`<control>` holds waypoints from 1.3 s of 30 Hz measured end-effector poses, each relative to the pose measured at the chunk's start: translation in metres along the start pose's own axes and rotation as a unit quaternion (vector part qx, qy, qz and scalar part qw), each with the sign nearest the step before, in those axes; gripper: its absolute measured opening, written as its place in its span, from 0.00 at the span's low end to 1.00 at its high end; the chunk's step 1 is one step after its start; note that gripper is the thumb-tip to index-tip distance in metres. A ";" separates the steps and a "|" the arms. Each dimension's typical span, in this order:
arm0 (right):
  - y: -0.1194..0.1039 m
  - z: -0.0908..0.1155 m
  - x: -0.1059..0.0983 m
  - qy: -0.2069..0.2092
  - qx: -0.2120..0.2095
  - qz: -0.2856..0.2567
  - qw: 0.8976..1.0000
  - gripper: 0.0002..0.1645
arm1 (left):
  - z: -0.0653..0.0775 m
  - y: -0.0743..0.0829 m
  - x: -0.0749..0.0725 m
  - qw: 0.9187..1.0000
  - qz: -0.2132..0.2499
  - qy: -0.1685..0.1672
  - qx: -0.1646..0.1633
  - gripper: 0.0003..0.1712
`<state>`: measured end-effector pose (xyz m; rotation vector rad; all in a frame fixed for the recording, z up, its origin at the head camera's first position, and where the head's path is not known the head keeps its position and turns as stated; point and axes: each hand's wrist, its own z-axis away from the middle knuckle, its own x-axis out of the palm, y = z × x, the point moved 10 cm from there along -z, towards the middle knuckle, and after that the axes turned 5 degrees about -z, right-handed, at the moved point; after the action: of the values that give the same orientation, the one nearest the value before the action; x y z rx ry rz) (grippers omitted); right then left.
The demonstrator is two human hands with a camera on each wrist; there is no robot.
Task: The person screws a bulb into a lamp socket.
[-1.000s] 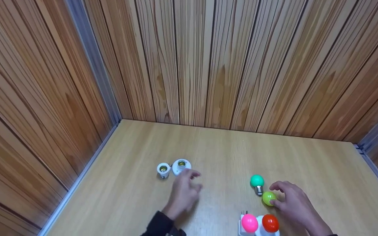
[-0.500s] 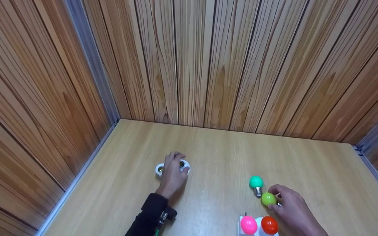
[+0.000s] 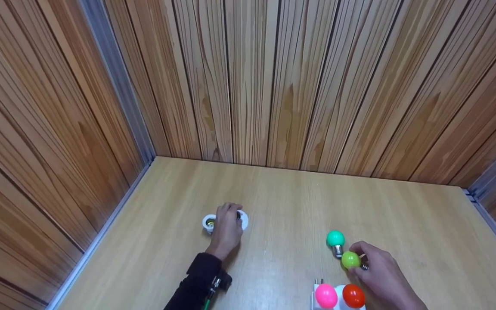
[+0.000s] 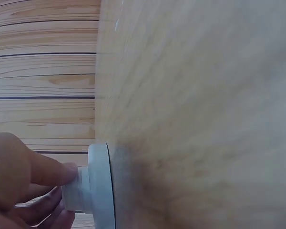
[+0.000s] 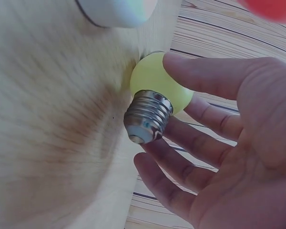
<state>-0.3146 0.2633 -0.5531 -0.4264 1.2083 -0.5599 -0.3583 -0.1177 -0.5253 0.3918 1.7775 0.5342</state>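
Note:
My left hand [image 3: 226,232] grips the raised collar of a round white lamp socket [image 4: 102,186] that stands on the table. A second, smaller white lamp socket [image 3: 208,222] stands just left of it, partly covered by the hand. My right hand [image 3: 383,271] pinches a yellow-green light bulb [image 3: 350,259] between thumb and fingers. In the right wrist view the bulb's metal screw base [image 5: 150,114] points away from the table. Next to it lies a green light bulb [image 3: 335,238] with its silver base toward me.
Near the front edge of the view, a pink bulb [image 3: 326,296] and a red bulb [image 3: 354,296] sit in white holders, metal prongs [image 3: 319,281] sticking out behind the pink one. Wood-panelled walls [image 3: 256,86] bound the table [image 3: 282,198] at the back and sides.
My left hand has moved left and away from me onto the round socket and closed on its collar. My right hand has taken hold of the yellow-green bulb, whose base now shows at its right.

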 end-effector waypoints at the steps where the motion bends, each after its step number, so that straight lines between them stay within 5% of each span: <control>1: 0.000 0.000 0.000 0.000 0.001 0.001 1.000 0.26 | 0.000 0.000 0.000 1.000 -0.001 -0.002 -0.002 0.21; 11: -0.003 0.002 -0.003 0.007 -0.003 0.007 1.000 0.26 | 0.005 0.015 -0.008 0.998 0.053 -0.014 0.013 0.23; 21: -0.023 0.019 -0.016 0.040 -0.032 0.003 0.999 0.30 | 0.037 0.059 -0.004 0.994 0.079 -0.056 0.059 0.23; 28: -0.052 0.042 -0.021 0.088 -0.098 -0.003 0.991 0.31 | 0.066 0.093 0.010 0.985 0.079 -0.106 0.108 0.24; 39: -0.106 0.071 -0.009 0.133 -0.211 -0.039 0.968 0.27 | 0.102 0.109 0.035 0.973 0.079 -0.181 0.117 0.23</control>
<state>-0.2679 0.1863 -0.4627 -0.7802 1.5825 -0.4333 -0.2699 0.0076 -0.5162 0.7521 1.4648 0.3362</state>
